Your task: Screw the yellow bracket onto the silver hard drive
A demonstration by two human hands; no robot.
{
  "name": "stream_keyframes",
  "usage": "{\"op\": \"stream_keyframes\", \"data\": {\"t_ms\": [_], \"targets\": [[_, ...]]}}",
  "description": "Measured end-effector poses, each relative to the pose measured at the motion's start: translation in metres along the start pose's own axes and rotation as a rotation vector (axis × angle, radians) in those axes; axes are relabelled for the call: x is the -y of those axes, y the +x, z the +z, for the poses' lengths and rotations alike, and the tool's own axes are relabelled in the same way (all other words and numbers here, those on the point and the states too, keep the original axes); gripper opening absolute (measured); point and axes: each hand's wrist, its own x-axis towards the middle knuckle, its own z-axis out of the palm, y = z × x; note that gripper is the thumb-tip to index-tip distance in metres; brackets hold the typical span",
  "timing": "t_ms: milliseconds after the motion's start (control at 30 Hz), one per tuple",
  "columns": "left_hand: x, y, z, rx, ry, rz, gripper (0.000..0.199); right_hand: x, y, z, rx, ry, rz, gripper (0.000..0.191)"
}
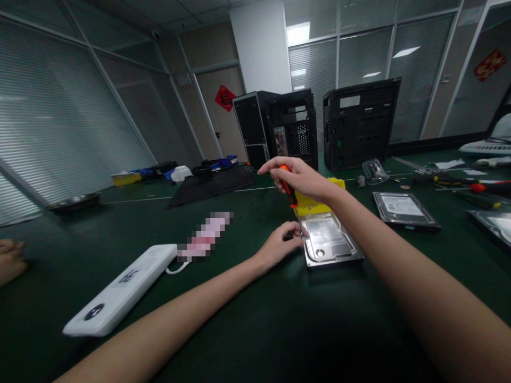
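A silver hard drive point(329, 238) lies flat on the green table. My right hand point(297, 178) is above its far left corner, closed around an orange and black screwdriver point(290, 194). The screwdriver's shaft points down at the drive's left edge, but its very tip is hard to make out. My left hand point(284, 242) rests by that same edge, its curled fingers and thumb gripping the drive's side close to the shaft. Directly behind the drive sits a yellow tray point(312, 204) with small bits in it, partly hidden by my right hand and forearm.
More hard drives, one point(403, 208) near my right arm, lie to the right among several hand tools point(459, 181). Two black computer cases point(361, 125) stand behind. A white power bank point(123, 287) with a cable is at left. Another person's hand point(11, 260) shows at the left edge.
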Motion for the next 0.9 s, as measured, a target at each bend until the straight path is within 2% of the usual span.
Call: {"op": "stream_keyframes", "data": {"t_ms": [100,467,567,667,767,900], "targets": [[-0.003,0.0,-0.003,0.028,0.02,-0.006,0.024,-0.001,0.001,-0.001,0.004,-0.007,0.0,0.026],[0.001,-0.001,0.0,-0.155,0.201,0.051,0.028,0.005,0.002,0.002,0.045,-0.023,0.024,0.029],[0.002,-0.001,0.001,-0.168,0.211,0.053,0.028,0.005,0.002,0.0,0.053,0.036,0.089,0.029],[0.002,-0.001,0.001,-0.15,0.191,0.03,0.029,0.008,-0.002,-0.008,0.036,0.07,0.219,0.029],[0.002,-0.001,0.0,-0.127,0.16,-0.014,0.031,0.014,-0.006,-0.019,0.024,-0.102,0.313,0.025],[0.002,0.0,-0.002,-0.115,0.103,-0.01,0.034,0.025,-0.008,-0.029,0.008,-0.624,0.389,0.034]]}}
